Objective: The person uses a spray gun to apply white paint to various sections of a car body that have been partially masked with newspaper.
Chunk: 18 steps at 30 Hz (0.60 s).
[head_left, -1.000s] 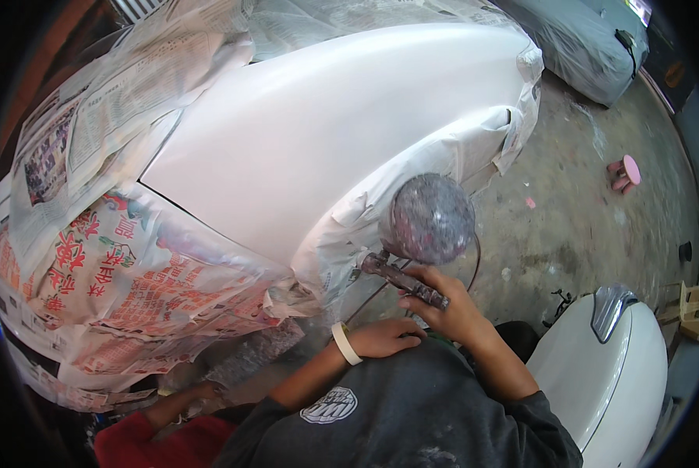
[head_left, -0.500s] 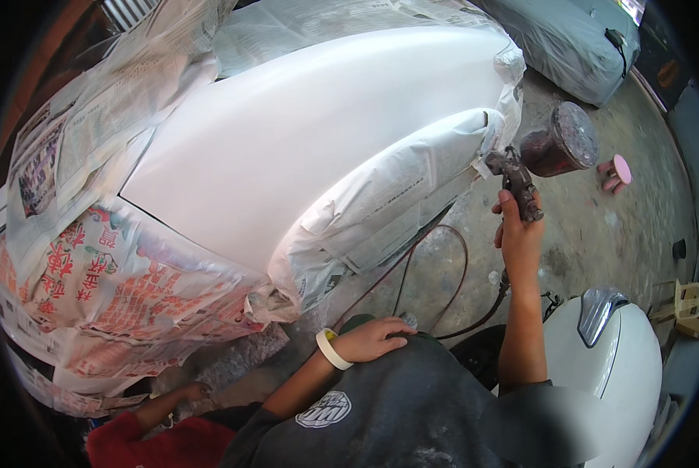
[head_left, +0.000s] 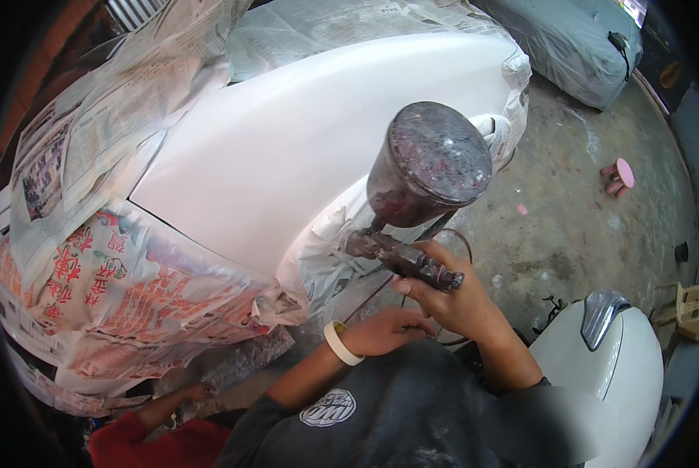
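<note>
A dark, paint-crusted spray gun (head_left: 400,259) with a large round cup (head_left: 435,168) on top is held in my right hand (head_left: 458,304), fingers wrapped round its grip. Its nose faces the lower part of a smooth white car fender (head_left: 287,132), just in front of the papered wheel arch. My left hand (head_left: 388,331), with a pale band (head_left: 340,343) at the wrist, lies low against my dark shirt, its fingers loosely stretched beside my right wrist. No object shows in it. The cup hides part of the fender's edge and arch.
Masking newspaper (head_left: 92,140) surrounds the fender. A hose (head_left: 470,249) loops below the gun. Another person's red sleeve (head_left: 162,444) and hand are at lower left. A white scooter-like body (head_left: 599,359), a pink stool (head_left: 618,175) and a covered vehicle (head_left: 568,47) stand right.
My right hand has swung the spray gun leftward and nearer to me, from the fender's far right end to its lower middle. My left hand has shifted slightly right.
</note>
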Each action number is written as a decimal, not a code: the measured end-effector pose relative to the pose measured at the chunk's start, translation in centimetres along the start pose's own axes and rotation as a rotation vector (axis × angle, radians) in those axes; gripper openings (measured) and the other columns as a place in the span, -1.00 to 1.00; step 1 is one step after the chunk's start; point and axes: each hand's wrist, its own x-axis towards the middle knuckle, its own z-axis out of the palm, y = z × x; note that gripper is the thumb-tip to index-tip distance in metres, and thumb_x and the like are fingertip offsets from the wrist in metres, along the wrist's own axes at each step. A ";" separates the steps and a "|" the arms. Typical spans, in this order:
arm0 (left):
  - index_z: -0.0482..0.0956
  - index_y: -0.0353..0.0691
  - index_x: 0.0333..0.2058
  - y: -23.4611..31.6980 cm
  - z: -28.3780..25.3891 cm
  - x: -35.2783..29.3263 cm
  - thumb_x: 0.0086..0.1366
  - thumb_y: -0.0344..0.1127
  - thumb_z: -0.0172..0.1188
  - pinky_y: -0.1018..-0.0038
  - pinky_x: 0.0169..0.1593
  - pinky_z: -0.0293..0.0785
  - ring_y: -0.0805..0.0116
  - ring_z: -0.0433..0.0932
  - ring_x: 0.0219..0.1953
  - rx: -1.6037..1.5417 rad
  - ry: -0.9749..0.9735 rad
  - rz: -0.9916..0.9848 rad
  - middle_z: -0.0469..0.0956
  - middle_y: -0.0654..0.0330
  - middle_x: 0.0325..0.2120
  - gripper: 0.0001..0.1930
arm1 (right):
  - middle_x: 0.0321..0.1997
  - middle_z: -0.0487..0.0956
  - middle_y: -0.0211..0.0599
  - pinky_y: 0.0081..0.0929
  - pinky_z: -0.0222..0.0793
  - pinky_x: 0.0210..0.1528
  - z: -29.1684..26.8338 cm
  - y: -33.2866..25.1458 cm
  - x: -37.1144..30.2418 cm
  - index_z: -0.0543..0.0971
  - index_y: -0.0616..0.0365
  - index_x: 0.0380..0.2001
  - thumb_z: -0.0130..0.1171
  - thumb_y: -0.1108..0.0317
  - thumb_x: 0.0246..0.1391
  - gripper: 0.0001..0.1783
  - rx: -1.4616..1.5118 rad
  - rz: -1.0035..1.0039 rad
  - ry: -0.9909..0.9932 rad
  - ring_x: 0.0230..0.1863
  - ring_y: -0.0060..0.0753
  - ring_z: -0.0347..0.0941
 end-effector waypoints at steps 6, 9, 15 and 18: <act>0.34 -0.32 0.23 -2.1 0.3 -1.7 0.46 0.02 -0.05 0.28 0.37 0.08 0.10 0.22 0.33 0.261 -0.336 0.019 0.29 -0.04 0.27 -0.43 | -0.51 0.50 -0.27 -0.42 0.36 -0.34 -2.5 0.3 1.6 0.50 0.23 -0.18 0.33 0.19 0.11 -0.64 -0.062 0.063 0.194 -0.45 -0.52 0.40; 0.24 -0.33 0.29 -1.8 0.0 -2.4 0.47 0.04 -0.09 0.29 0.42 -0.03 0.08 0.08 0.40 0.229 -0.372 0.007 0.17 -0.03 0.34 -0.38 | -0.53 0.50 -0.37 -0.46 0.32 -0.40 -5.2 0.4 2.3 0.51 0.21 -0.23 0.30 0.22 0.14 -0.70 -0.029 0.184 0.419 -0.51 -0.57 0.34; 0.23 -0.32 0.30 -1.1 -0.7 -2.7 0.47 0.02 -0.08 0.26 0.42 -0.06 0.06 0.05 0.42 0.235 -0.390 0.076 0.16 -0.01 0.35 -0.39 | -0.57 0.47 -0.48 -0.60 0.17 -0.68 -7.9 0.4 3.8 0.50 0.20 -0.27 0.22 0.22 0.20 -0.74 -0.044 0.029 0.773 -0.68 -0.68 0.27; 0.45 -0.32 0.14 -0.8 -1.2 -2.7 0.45 -0.07 0.01 0.25 0.39 0.05 0.08 0.15 0.38 0.146 -0.353 0.057 0.31 0.03 0.28 -0.53 | -0.52 0.49 -0.50 -0.63 0.14 -0.71 -7.3 -0.1 3.7 0.49 0.18 -0.24 0.21 0.21 0.21 -0.74 -0.041 0.044 0.693 -0.69 -0.69 0.27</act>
